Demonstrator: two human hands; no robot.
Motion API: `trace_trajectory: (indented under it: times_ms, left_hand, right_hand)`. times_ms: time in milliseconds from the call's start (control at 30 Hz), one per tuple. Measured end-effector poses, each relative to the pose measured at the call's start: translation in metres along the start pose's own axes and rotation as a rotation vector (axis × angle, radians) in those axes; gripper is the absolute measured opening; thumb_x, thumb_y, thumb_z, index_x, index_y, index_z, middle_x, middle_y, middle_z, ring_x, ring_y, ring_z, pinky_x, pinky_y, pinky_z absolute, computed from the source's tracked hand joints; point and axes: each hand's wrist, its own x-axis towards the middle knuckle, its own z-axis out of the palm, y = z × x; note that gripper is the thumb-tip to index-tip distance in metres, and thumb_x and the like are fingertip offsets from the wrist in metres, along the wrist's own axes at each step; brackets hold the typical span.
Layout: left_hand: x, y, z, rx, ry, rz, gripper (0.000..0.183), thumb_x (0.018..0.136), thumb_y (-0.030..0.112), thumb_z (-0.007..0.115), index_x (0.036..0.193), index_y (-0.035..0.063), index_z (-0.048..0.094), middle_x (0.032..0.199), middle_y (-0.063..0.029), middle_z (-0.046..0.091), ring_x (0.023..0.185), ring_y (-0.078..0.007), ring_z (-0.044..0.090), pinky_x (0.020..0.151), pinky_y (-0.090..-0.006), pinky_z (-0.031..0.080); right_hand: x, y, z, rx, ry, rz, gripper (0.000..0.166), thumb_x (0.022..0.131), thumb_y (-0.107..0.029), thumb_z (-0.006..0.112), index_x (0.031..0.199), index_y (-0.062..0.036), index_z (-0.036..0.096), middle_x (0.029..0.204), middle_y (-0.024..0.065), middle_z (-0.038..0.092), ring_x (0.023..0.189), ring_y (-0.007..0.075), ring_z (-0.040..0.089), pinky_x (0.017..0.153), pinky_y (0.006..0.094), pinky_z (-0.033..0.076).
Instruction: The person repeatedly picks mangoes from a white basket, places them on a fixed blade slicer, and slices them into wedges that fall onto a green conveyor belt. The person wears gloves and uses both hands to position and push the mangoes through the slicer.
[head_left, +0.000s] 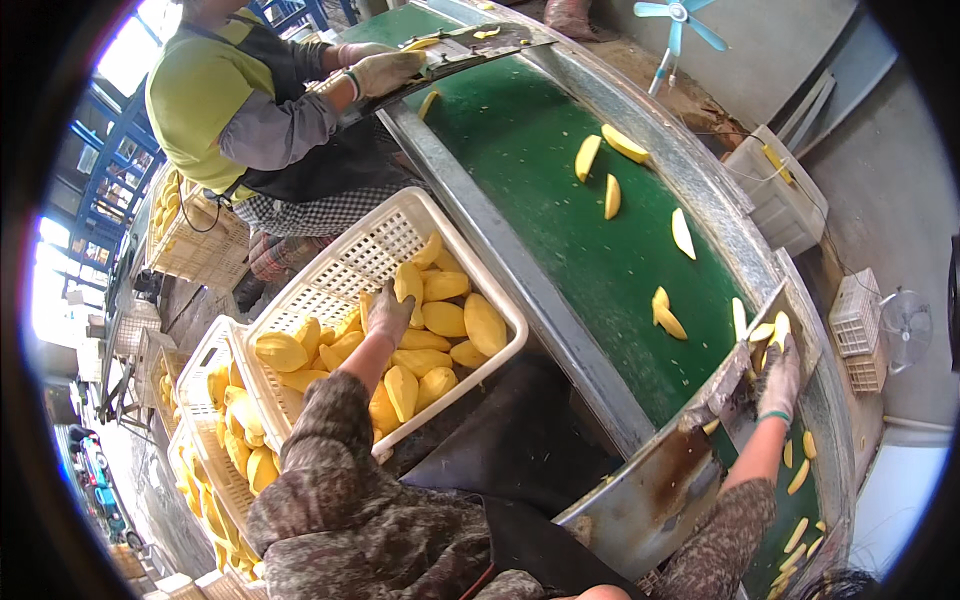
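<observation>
My left hand (391, 312), in a soiled glove, is on a peeled yellow mango (409, 289) in a cream plastic crate (512, 341) filled with peeled mangoes. My right hand (780, 375), in a pale glove with a green cuff, holds a mango piece (781, 328) at the upper end of a metal board (637, 502) that spans the conveyor. More cut pieces lie beside its fingers. The green conveyor belt (555, 187) carries scattered mango slices (587, 157). What part of the board lies under my right hand is hidden.
A co-worker (217, 97) in gloves works at another board (480, 49) across the belt. More crates of mangoes (225, 322) stand at the left. A metal rail (517, 277) edges the belt. A blue fan (677, 13) and white crates (855, 315) are beyond it.
</observation>
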Motion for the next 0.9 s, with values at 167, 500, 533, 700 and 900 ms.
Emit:
trace_trajectory:
  times_ms: [167, 500, 533, 700, 900]
  left_hand:
    - [0.082, -0.036, 0.081, 0.165, 0.003, -0.36, 0.078, 0.087, 0.03, 0.086, 0.152, 0.0036, 0.052, 0.139, -0.0191, 0.069, 0.125, -0.0337, 0.068, 0.108, -0.041, 0.054]
    - [-0.077, 0.058, -0.01, -1.349, -0.755, 0.251, 0.077, 0.08, 0.007, 0.087, 0.149, 0.0026, 0.054, 0.133, -0.0091, 0.068, 0.123, -0.028, 0.067, 0.105, -0.0395, 0.056]
    - [-0.111, 0.088, -0.017, -1.24, -0.775, 0.363, 0.078, 0.08, 0.004, 0.085, 0.151, 0.005, 0.053, 0.136, -0.0109, 0.066, 0.127, -0.0307, 0.065, 0.108, -0.0419, 0.054]
    - [-0.25, 0.23, 0.005, -0.49, -0.434, 1.902, 0.077, 0.076, 0.004, 0.079, 0.149, 0.0229, 0.061, 0.155, -0.0146, 0.057, 0.147, -0.0395, 0.05, 0.123, -0.0555, 0.039]
    - [-0.313, 0.276, 0.058, -0.68, -0.621, 1.529, 0.048, 0.085, 0.001, 0.074, 0.132, 0.0105, 0.073, 0.146, -0.0207, 0.061, 0.141, -0.0429, 0.055, 0.117, -0.0489, 0.046]
  right_hand:
    - [-0.086, -0.043, -0.015, 0.3, -0.011, -0.427, 0.05, 0.11, -0.02, 0.056, 0.154, 0.0046, 0.052, 0.155, 0.0176, 0.057, 0.142, 0.029, 0.055, 0.122, 0.0402, 0.038]
    - [-0.262, -0.057, -0.022, 0.825, -0.125, -0.281, 0.054, 0.11, -0.032, 0.05, 0.142, 0.0101, 0.061, 0.144, 0.022, 0.065, 0.139, 0.032, 0.056, 0.12, 0.0457, 0.04]
    - [-0.276, -0.058, -0.02, 0.868, -0.15, -0.188, 0.056, 0.111, -0.034, 0.048, 0.144, 0.01, 0.059, 0.144, 0.0223, 0.065, 0.138, 0.0333, 0.057, 0.12, 0.046, 0.041]
    - [-0.329, -0.083, -0.029, 0.639, -0.07, -0.123, 0.052, 0.108, -0.017, 0.058, 0.154, 0.0051, 0.052, 0.162, 0.0153, 0.049, 0.148, 0.0319, 0.048, 0.125, 0.0438, 0.038]
    - [-0.299, -0.074, -0.037, -0.31, 0.248, -0.265, 0.051, 0.086, -0.019, 0.075, 0.137, -0.0111, 0.068, 0.15, 0.0201, 0.054, 0.131, 0.0504, 0.053, 0.111, 0.0575, 0.046]
